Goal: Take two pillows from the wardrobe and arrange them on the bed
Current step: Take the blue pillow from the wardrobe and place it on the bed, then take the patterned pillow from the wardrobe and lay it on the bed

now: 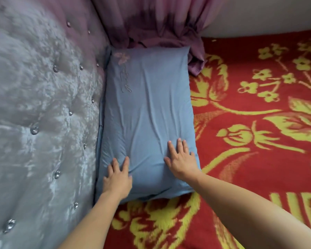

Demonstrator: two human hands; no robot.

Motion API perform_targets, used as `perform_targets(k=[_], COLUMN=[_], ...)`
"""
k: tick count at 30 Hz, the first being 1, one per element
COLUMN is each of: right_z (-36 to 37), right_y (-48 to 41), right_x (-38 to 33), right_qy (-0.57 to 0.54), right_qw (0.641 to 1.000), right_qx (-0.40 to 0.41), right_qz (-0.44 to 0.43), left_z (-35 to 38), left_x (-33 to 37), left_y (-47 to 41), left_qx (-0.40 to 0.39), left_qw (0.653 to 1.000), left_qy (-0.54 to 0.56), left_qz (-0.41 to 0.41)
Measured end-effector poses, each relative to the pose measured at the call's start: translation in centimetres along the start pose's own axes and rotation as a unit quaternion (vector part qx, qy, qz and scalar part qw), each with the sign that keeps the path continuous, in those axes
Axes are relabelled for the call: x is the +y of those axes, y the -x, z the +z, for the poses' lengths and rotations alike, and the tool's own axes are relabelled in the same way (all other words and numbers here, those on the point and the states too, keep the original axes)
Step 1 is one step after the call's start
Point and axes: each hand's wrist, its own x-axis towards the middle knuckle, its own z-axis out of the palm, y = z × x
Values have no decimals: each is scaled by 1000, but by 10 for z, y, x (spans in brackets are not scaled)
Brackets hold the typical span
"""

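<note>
A blue pillow [147, 119] lies flat on the red and yellow flowered blanket [258, 123] that covers the bed, and its long left side is pushed against the grey tufted headboard [39, 105]. This seems to be the reason for its place: a pillow belongs at the head of the bed, so it sits tight to the padding with no gap. Its far end touches the bunched purple curtain [160, 29], which hangs down in the corner. The left hand [118, 178] rests on the near left corner of the pillow, with the palm down and the fingers spread, grasping nothing. The right hand [182, 159] lies in the same flat way near the right edge, also with loose fingers. Both hands press lightly into the soft fabric, probably to smooth the wrinkles and to settle the pillow straight along the headboard. Only one pillow is visible, so the task looks about half done. The second pillow and the wardrobe are not in view. The free blanket at the near end is a likely place for the second one.
</note>
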Motion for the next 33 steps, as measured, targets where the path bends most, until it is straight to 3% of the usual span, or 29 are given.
perform_targets(k=[3,5,13,19,28,33], right_z=[-15,-27,-79,-89,-18,8], right_y=[51,93,266,353,457,512], right_x=[-5,-10,-34,-30,15,64], right_qy=[10,5,39,62,87,92], right_qw=[998,996,994,981,992,992], right_qx=[-64,-82,55,137,49,40], right_qz=[-13,-17,-87,-125,-71,-70], left_z=[-5,-10,-28,-8,90,135], left_x=[-2,-5,-33,-43,-4,37], left_y=[58,105,298,365,420,455], left_qx=[-67,-66,45,87,13,-27], left_qw=[997,997,997,994,995,994], left_qy=[-16,-3,13,-4,-14,-2], left_qz=[28,34,67,71,95,104])
